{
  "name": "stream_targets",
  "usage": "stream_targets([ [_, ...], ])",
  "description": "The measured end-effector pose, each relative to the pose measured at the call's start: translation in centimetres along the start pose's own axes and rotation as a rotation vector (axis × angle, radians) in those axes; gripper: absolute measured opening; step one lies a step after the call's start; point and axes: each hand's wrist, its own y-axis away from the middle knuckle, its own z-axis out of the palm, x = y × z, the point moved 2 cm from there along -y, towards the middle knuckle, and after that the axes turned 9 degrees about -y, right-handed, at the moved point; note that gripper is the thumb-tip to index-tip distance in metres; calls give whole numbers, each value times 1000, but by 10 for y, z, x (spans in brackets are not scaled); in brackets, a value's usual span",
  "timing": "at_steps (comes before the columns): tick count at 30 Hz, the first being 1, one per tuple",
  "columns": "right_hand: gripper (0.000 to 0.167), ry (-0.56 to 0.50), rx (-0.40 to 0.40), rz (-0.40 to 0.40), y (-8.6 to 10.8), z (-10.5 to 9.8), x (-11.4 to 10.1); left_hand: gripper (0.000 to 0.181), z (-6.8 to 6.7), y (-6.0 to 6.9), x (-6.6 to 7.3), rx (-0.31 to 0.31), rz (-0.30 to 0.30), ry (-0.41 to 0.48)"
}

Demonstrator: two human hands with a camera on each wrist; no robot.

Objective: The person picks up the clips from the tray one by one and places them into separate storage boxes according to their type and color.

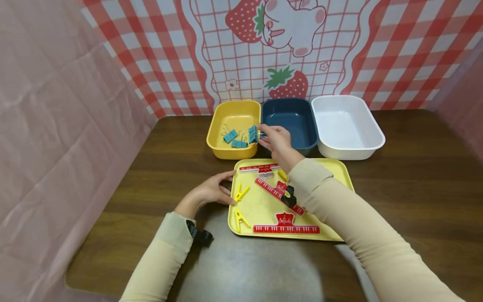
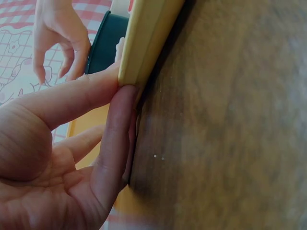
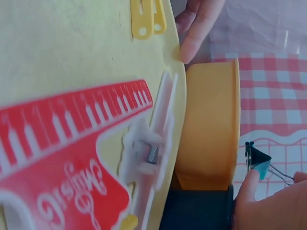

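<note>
My right hand pinches a teal binder clip by its wire handle, over the right rim of the yellow bin. The same binder clip shows beside the thumb in the right wrist view. Two more teal binder clips lie inside the yellow bin. With thumb and fingers, my left hand holds the left rim of the pale yellow tray. On the tray are red piano-key clips and yellow clothespins, some partly hidden by the right forearm.
A dark blue bin and a white bin stand right of the yellow bin, along the back of the wooden table. Checked strawberry cloth hangs behind them. Pink fabric covers the left side.
</note>
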Motion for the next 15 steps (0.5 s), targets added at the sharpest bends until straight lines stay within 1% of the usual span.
stream_targets([
  [4, 23, -58, 16, -39, -3, 1, 2, 92, 1, 0, 1, -11, 14, 15],
  [7, 20, -80, 3, -61, -4, -1, 1, 92, 1, 0, 0, -19, 27, 24],
  [15, 24, 12, -61, -62, 0, -11, 2, 92, 1, 2, 1, -14, 20, 21],
])
